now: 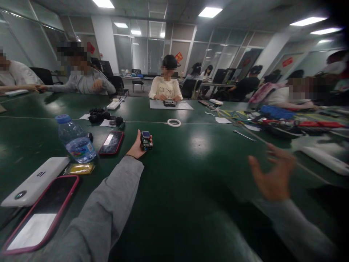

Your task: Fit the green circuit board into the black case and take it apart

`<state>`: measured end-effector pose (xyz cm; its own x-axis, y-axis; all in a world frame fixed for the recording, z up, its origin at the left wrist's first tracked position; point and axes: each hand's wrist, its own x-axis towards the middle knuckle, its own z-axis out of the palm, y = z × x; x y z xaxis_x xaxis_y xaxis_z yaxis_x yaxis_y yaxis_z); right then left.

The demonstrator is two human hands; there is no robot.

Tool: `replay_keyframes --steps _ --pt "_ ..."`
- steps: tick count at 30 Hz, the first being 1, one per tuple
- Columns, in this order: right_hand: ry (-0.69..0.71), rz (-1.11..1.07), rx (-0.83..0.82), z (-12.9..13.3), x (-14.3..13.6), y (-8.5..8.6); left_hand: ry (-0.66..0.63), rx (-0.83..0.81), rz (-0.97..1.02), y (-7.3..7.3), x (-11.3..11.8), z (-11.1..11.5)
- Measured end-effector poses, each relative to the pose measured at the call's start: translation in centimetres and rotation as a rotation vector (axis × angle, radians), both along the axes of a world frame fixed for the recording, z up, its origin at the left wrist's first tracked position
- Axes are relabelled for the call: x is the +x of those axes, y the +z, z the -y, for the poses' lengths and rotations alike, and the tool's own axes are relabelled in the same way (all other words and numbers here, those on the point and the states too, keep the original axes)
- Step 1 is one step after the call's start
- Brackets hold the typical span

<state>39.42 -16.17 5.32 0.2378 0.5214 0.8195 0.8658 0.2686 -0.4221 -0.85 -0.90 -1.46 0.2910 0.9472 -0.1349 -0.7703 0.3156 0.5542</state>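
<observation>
My left hand (137, 146) is closed around a small electronic circuit board module (146, 141) with a little square screen on top. Its thumb points up beside the screen, and the fingertips curl round the far side. Over the right part of the green table (188, 189) hangs my right hand (275, 174), blurred by motion, fingers apart and nothing in it. A thin metal wrench-like tool (244, 135) lies beyond that hand. To the left of my left hand rests a red-edged phone (111, 143).
At left stand a water bottle (79, 142), a yellow packet (79, 168), a white power bank (36, 182) and a larger red-cased phone (43, 214). A white tape roll (173, 123) lies ahead. Cables and a blue bundle (276, 111) crowd the right. Several people sit around.
</observation>
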Motion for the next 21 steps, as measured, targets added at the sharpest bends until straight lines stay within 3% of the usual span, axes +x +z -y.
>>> replay_keyframes --steps 4,7,9,11,14,21 --pt "0.498 0.171 -0.129 -4.3 -14.1 -2.9 0.018 0.000 -0.045 -0.2 0.2 -0.1" --pt "0.645 0.243 -0.238 -6.7 -23.1 -4.7 0.004 -0.030 -0.079 0.1 0.4 0.1" --pt "0.671 0.265 -0.267 -7.8 -26.2 -5.5 -0.046 -0.048 -0.098 0.4 0.5 0.4" --pt "0.683 0.261 -0.288 -8.7 -27.4 -6.1 -0.059 -0.054 -0.108 0.8 0.7 0.7" --pt "0.723 0.190 -0.317 -9.8 -26.9 -6.9 -0.053 -0.032 -0.067 1.7 1.0 1.0" --pt "0.718 -0.310 -0.398 -12.8 -24.7 -7.9 -0.098 0.085 0.035 4.2 2.2 1.5"
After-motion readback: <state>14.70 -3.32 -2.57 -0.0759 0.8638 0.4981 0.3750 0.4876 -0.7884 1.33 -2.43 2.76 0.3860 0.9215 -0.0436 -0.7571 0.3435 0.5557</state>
